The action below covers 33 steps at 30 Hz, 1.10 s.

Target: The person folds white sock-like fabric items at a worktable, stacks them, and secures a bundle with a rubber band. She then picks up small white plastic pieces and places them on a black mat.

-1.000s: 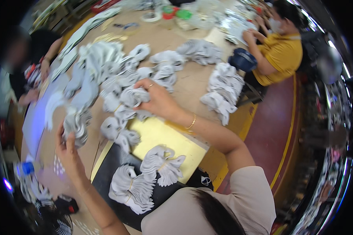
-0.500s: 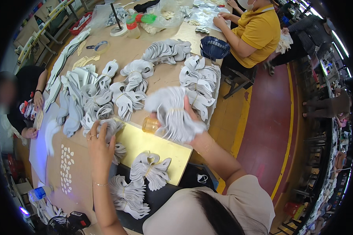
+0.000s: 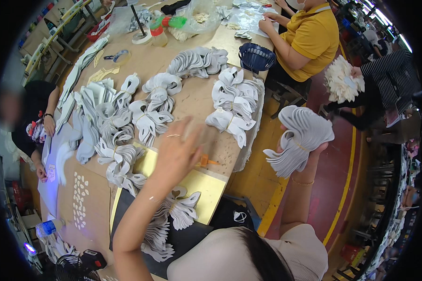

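Note:
My right hand (image 3: pixel 320 149) is closed around a bundle of grey-white fabric shoe pieces (image 3: pixel 302 136), tied with a thin band. It is held out beyond the table's right edge. My left hand (image 3: pixel 180 147) hovers above the table, its fingers apart and blurred by motion, with nothing visible in them. Close by its thumb is the orange nozzle of a small bottle (image 3: pixel 204 160); my hand hides the rest. Beneath lies a yellow board (image 3: pixel 211 189) with a tied bundle (image 3: pixel 184 208) on it. Another bundle (image 3: pixel 157 239), partly behind my left forearm, lies nearer me.
More tied bundles (image 3: pixel 150 119) cover the table's middle, with further stacks (image 3: pixel 237 100) along the right edge. Small white pieces (image 3: pixel 80 201) lie in rows at left. A blue basket (image 3: pixel 257 57) sits by a co-worker in yellow (image 3: pixel 314 37). Another person works at the left edge.
My right hand has carried its bundle rightward, off the table. My left hand has left the bundle at the board's left edge and moved right, over the board.

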Tool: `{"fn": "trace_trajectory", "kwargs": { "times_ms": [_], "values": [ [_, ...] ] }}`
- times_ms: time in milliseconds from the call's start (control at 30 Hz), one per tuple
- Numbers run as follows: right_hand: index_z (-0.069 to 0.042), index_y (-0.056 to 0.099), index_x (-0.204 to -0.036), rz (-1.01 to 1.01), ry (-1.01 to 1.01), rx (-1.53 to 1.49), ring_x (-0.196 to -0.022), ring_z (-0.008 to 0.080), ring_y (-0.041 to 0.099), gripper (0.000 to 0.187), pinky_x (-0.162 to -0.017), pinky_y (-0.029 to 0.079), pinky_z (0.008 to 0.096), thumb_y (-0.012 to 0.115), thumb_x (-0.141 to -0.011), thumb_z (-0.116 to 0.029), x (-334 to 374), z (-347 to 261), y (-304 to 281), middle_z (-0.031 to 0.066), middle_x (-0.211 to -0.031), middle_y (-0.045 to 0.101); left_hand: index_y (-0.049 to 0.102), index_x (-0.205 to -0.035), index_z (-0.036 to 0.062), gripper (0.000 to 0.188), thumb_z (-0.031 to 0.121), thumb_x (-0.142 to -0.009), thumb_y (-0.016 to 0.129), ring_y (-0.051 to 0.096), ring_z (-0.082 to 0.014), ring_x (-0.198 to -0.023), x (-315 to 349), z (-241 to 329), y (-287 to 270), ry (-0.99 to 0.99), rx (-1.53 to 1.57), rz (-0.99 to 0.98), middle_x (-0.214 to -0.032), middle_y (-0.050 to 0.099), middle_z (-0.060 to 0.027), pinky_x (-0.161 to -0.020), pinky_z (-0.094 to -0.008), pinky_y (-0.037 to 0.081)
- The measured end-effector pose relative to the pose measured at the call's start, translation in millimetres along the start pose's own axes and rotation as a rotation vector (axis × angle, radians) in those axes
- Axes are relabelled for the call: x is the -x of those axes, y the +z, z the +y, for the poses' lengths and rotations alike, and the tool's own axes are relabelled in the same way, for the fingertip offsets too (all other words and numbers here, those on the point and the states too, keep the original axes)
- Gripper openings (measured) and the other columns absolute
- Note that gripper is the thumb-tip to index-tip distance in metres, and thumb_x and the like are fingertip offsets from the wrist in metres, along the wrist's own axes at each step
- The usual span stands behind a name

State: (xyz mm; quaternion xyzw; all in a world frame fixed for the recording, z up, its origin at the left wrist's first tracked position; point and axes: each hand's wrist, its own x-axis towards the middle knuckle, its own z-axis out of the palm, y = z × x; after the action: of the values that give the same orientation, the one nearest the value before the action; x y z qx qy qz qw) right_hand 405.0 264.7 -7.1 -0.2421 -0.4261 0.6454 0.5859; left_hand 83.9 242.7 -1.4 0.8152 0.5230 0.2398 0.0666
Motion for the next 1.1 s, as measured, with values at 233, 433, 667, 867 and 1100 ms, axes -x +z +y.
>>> {"fn": "trace_trajectory", "kwargs": {
  "times_ms": [233,433,667,867,1100],
  "values": [
    [-0.008,0.035,-0.144,0.004,0.054,-0.042,-0.091,0.0300,0.064,0.100,-0.071,0.057,0.0436,0.061,-0.074,-0.075,15.8,28.0,-42.1,0.0223,-0.127,0.054,0.051,-0.131,0.0037,0.053,0.022,-0.084,0.068,0.048,-0.0332,-0.123,-33.7,15.6,60.0,0.137,-0.130,-0.123,-0.134,0.051,-0.0157,-0.101,-0.0439,0.041],
    [-0.007,0.038,-0.142,0.034,0.076,0.021,-0.092,0.0301,0.064,0.100,-0.071,0.056,0.0434,0.061,-0.073,-0.075,11.5,31.0,-50.0,0.0199,-0.125,0.057,0.055,-0.127,0.0026,0.049,0.020,-0.083,0.068,0.050,-0.0312,-0.123,-21.4,11.3,67.6,0.150,-0.176,-0.148,-0.129,0.056,-0.0137,-0.101,-0.0441,0.040],
    [-0.007,0.039,-0.142,-0.001,0.110,-0.015,-0.102,0.0297,0.062,0.101,-0.072,0.057,0.0439,0.068,-0.070,-0.072,7.0,35.3,-44.4,0.0170,-0.132,0.053,0.057,-0.126,0.0035,0.046,0.019,-0.084,0.066,0.050,-0.0299,-0.123,-13.1,14.5,71.9,0.179,-0.321,-0.159,-0.128,0.057,-0.0140,-0.102,-0.0467,0.039],
    [-0.004,0.045,-0.137,-0.156,0.039,0.382,-0.110,0.0203,0.060,0.091,-0.095,0.048,0.0341,0.079,-0.072,-0.057,-14.7,30.9,-25.8,0.0081,-0.122,0.060,0.056,-0.127,0.0044,0.047,0.007,-0.081,0.063,0.052,-0.0353,-0.123,-32.1,-12.2,74.2,0.171,-0.022,-0.086,-0.132,0.054,-0.0161,-0.100,-0.0434,0.045],
    [-0.005,0.066,-0.105,-0.595,0.103,1.025,-0.098,0.0196,0.056,0.052,-0.090,0.040,0.0373,0.083,-0.069,-0.039,-74.5,52.0,46.1,0.0076,-0.101,0.059,0.055,-0.129,0.0053,0.050,-0.003,-0.080,0.062,0.061,-0.0387,-0.102,-36.6,-28.0,56.0,-0.227,0.276,0.034,-0.133,0.053,-0.0169,-0.087,-0.0405,0.051]
  ]
}}
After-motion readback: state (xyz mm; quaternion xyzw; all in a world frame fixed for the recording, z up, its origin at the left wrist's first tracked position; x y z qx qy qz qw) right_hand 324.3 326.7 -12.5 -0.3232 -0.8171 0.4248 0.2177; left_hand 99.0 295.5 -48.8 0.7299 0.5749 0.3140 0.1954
